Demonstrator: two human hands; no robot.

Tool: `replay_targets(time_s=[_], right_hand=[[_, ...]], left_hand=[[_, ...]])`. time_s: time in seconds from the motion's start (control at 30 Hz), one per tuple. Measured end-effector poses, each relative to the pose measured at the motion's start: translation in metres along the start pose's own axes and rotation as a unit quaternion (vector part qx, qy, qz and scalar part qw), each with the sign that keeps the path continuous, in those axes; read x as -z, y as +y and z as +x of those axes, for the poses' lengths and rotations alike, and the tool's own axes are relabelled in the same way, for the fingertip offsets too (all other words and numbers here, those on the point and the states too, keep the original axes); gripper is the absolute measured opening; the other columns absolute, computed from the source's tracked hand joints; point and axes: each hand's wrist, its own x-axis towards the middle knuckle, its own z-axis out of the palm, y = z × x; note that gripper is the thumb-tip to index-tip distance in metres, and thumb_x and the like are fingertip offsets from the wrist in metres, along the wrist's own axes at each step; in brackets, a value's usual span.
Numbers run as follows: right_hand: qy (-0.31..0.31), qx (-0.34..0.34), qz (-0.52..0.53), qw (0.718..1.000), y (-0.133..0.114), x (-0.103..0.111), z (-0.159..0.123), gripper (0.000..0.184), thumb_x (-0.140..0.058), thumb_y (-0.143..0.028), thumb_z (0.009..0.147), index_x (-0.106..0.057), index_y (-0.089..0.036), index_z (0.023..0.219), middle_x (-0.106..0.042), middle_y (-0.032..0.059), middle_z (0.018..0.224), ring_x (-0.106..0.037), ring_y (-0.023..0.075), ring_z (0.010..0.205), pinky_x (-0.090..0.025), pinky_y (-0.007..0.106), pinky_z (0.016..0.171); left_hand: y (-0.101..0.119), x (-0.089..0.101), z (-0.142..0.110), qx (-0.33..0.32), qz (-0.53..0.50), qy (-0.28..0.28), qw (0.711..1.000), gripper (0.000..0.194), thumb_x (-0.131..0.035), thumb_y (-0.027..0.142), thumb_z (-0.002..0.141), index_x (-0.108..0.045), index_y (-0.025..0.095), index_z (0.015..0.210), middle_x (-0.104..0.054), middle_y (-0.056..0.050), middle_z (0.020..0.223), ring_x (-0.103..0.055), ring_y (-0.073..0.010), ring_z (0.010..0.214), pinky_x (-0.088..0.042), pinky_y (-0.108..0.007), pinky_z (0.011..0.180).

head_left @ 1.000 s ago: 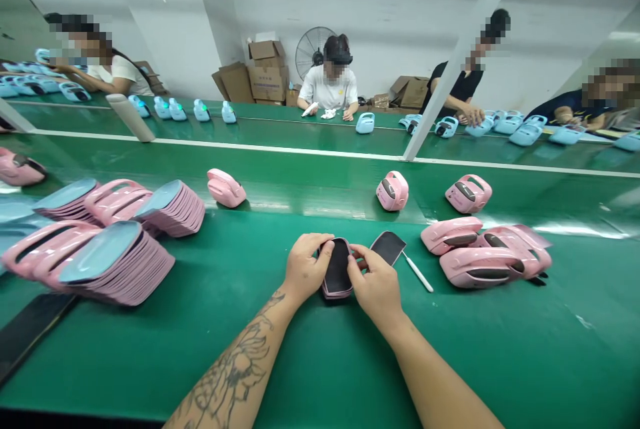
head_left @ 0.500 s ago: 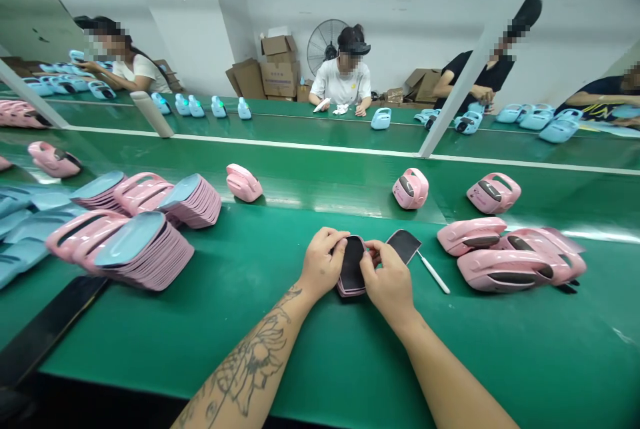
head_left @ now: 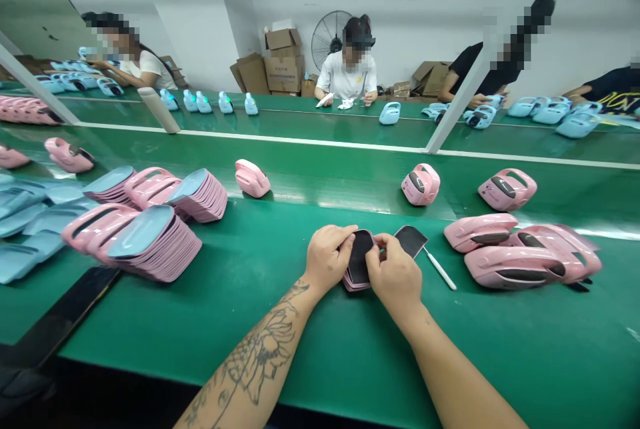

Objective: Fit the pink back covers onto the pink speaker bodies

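Toward lower centre, our left hand grips a pink casing with a black face, and our right hand pinches its edge. Just beside lies a black pad on a white stick; pink shells sit well right on the green table.

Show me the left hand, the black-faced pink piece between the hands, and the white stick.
Left hand (head_left: 330, 259), head view, back of the hand.
Black-faced pink piece (head_left: 359, 257), head view, black face.
White stick (head_left: 440, 270), head view, middle of the shaft.
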Motion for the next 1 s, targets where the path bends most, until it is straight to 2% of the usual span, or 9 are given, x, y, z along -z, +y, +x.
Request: replay_targets(time_s=[0.13, 0.23, 0.4, 0.5, 0.6, 0.8, 0.9, 0.97, 1.0], right_hand=[[0.004, -0.031, 0.110, 0.993, -0.006, 0.012, 0.001, 0.018, -0.054, -0.030, 0.092, -0.067, -0.021, 0.100, -0.075, 0.0053, 0.089, -0.067, 0.0204, 0.071, -0.049, 0.034, 0.069], [-0.058, -0.073, 0.294, 0.951, -0.007, 0.023, 0.004, 0.021, -0.059, -0.042, 0.094, -0.065, -0.021, 0.095, -0.070, 0.0031, 0.081, -0.063, 0.0177, 0.067, -0.052, 0.031, 0.065], [-0.327, -0.176, 0.582, 0.723, -0.008, 0.039, 0.009, 0.059, -0.046, -0.079, 0.091, -0.060, -0.021, 0.095, -0.063, 0.0010, 0.067, -0.062, 0.0173, 0.056, -0.044, 0.022, 0.038], [-0.457, -0.194, 0.626, 0.602, -0.012, 0.048, 0.006, 0.075, -0.038, -0.087, 0.088, -0.062, -0.020, 0.112, -0.070, 0.0052, 0.080, -0.072, 0.0223, 0.072, -0.057, 0.029, 0.047], [-0.514, -0.187, 0.652, 0.525, -0.019, 0.054, -0.002, 0.081, -0.046, -0.086, 0.086, -0.059, -0.020, 0.131, -0.076, 0.0115, 0.100, -0.077, 0.0271, 0.089, -0.062, 0.036, 0.067], [-0.480, -0.241, 0.715, 0.447, -0.022, 0.056, -0.008, 0.062, -0.058, -0.065, 0.088, -0.065, -0.018, 0.127, -0.078, 0.0124, 0.107, -0.077, 0.0332, 0.096, -0.058, 0.041, 0.080], [-0.441, -0.268, 0.747, 0.420, -0.016, 0.056, 0.001, 0.064, -0.049, -0.061, 0.088, -0.058, -0.019, 0.136, -0.073, 0.0143, 0.126, -0.074, 0.0331, 0.105, -0.055, 0.042, 0.086], [-0.407, -0.285, 0.763, 0.414, -0.010, 0.056, 0.008, 0.065, -0.043, -0.061, 0.091, -0.052, -0.023, 0.143, -0.064, 0.0130, 0.142, -0.069, 0.0319, 0.118, -0.052, 0.045, 0.097], [-0.392, -0.292, 0.769, 0.413, -0.007, 0.056, 0.011, 0.065, -0.040, -0.062, 0.092, -0.050, -0.025, 0.145, -0.060, 0.0116, 0.148, -0.066, 0.0313, 0.123, -0.049, 0.047, 0.104]], left_hand=[[0.003, 0.001, 0.003, 0.012, -0.048, 0.041, 0.998, 0.023, -0.056, 0.028, 0.100, -0.075, 0.023, 0.112, -0.071, -0.008, 0.116, -0.066, -0.0198, 0.107, -0.053, -0.038, 0.097], [0.015, 0.011, 0.009, 0.030, -0.134, 0.046, 0.990, 0.021, -0.056, 0.027, 0.101, -0.075, 0.022, 0.110, -0.071, -0.005, 0.101, -0.066, -0.0162, 0.095, -0.054, -0.032, 0.087], [0.046, 0.049, 0.021, 0.026, -0.238, -0.038, 0.970, 0.017, -0.059, 0.023, 0.099, -0.075, 0.022, 0.103, -0.069, -0.004, 0.098, -0.066, -0.0159, 0.093, -0.054, -0.031, 0.085], [0.060, 0.071, 0.026, 0.007, -0.250, -0.136, 0.959, 0.017, -0.061, 0.022, 0.097, -0.077, 0.024, 0.101, -0.066, -0.007, 0.109, -0.065, -0.0190, 0.103, -0.054, -0.035, 0.093], [0.072, 0.083, 0.030, -0.014, -0.251, -0.194, 0.948, 0.016, -0.062, 0.022, 0.096, -0.078, 0.026, 0.098, -0.064, -0.008, 0.118, -0.063, -0.0222, 0.114, -0.052, -0.039, 0.101], [0.075, 0.081, 0.038, -0.001, -0.298, -0.221, 0.928, 0.032, -0.070, 0.038, 0.092, -0.071, 0.027, 0.121, -0.062, -0.009, 0.131, -0.060, -0.0274, 0.124, -0.050, -0.043, 0.108], [0.029, 0.075, 0.053, 0.070, -0.251, -0.119, 0.958, 0.048, -0.060, 0.047, 0.096, -0.057, 0.023, 0.137, -0.060, -0.012, 0.139, -0.056, -0.0290, 0.131, -0.045, -0.046, 0.113], [-0.019, 0.075, 0.065, 0.190, -0.034, 0.045, 0.980, 0.049, -0.062, 0.042, 0.095, -0.052, 0.021, 0.138, -0.055, -0.012, 0.143, -0.053, -0.0266, 0.134, -0.042, -0.042, 0.116], [-0.045, 0.077, 0.070, 0.259, 0.095, 0.100, 0.956, 0.056, -0.068, 0.042, 0.091, -0.049, 0.020, 0.139, -0.051, -0.013, 0.146, -0.049, -0.0267, 0.137, -0.039, -0.040, 0.118]])
